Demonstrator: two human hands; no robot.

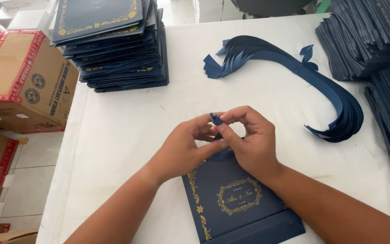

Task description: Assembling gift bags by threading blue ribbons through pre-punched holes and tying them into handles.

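A dark blue card folder [240, 199] with gold floral ornament lies on the white table [127, 131] right in front of me. Above its top edge, my left hand [183, 147] and my right hand [251, 138] meet. Their fingertips pinch a short piece of dark blue ribbon [215, 119] together. The ribbon's lower part is hidden behind my fingers.
A long bundle of blue ribbons [335, 97] curves across the table behind my hands. Stacks of the same blue folders stand at the back left [113, 45] and along the right side [375, 40]. Cardboard boxes [21, 79] stand on the floor to the left.
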